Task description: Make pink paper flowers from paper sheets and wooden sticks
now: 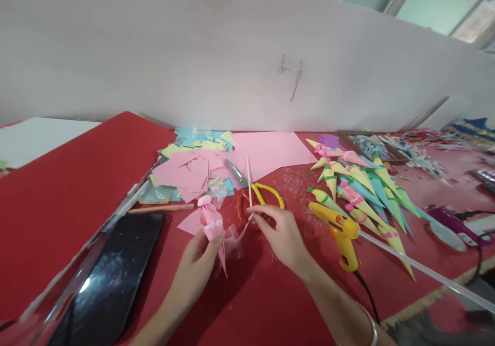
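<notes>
My left hand (203, 253) is closed around a small pink paper cone (212, 227), its point downward. A rounded pink piece tops the cone, and a pale pink scalloped trim crosses its front. To the right, the thumb and fingers of my right hand (276, 230) pinch a thin pale pink strip (249, 181). One part stands up above the fingertips; another thin pink length trails down toward the cone, and I cannot tell whether they are one piece. Just behind that hand lie scissors (236, 175) with yellow and orange handles.
Pink paper pieces (199, 176) and a larger pink sheet (270, 150) lie at the back. A phone (112, 274) and a pencil-like stick (166, 208) are on the left. Right of my hands are a yellow glue gun (340, 232) with a long clear stick and several finished cones (356, 181).
</notes>
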`<action>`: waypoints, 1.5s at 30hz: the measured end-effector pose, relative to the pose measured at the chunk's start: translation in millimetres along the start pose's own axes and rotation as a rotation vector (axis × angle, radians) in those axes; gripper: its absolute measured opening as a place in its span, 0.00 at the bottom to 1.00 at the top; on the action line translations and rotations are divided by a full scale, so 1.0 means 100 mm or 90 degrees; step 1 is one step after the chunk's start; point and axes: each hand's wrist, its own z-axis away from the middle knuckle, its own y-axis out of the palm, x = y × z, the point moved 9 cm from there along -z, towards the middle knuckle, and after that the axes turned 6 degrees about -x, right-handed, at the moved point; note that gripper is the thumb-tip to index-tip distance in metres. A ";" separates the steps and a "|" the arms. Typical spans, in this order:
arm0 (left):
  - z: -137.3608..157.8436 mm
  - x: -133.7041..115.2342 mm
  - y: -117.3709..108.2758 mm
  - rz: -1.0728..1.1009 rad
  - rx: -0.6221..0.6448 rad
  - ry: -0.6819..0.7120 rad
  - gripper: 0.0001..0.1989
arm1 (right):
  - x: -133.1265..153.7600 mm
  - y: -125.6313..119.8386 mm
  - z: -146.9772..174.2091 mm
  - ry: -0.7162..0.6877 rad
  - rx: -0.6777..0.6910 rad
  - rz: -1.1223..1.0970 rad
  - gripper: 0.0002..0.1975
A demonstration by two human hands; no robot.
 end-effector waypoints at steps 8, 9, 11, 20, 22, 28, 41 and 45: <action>0.00 -0.04 -0.01 0.007 -0.008 0.017 0.13 | 0.02 0.02 0.02 0.002 0.028 -0.034 0.07; 0.00 -0.05 -0.01 0.007 -0.010 0.019 0.14 | 0.02 0.02 0.02 0.003 0.026 -0.039 0.07; 0.01 -0.06 -0.01 0.007 -0.010 0.019 0.14 | 0.02 0.01 0.01 0.000 0.020 -0.046 0.06; 0.01 0.01 0.01 0.007 0.013 0.004 0.16 | 0.09 -0.03 0.00 -0.070 -0.014 0.011 0.07; 0.00 0.00 0.01 0.003 0.013 0.012 0.16 | 0.05 -0.03 0.00 -0.037 -0.014 -0.032 0.06; 0.02 -0.07 0.11 0.024 0.105 0.073 0.15 | 0.02 -0.04 0.02 0.011 -0.024 -0.106 0.04; 0.06 -0.14 0.11 0.050 0.124 0.126 0.13 | 0.02 0.02 0.04 0.016 -0.025 -0.158 0.06; 0.12 -0.15 0.23 0.082 0.194 0.102 0.12 | 0.03 0.07 0.07 0.034 0.000 -0.187 0.03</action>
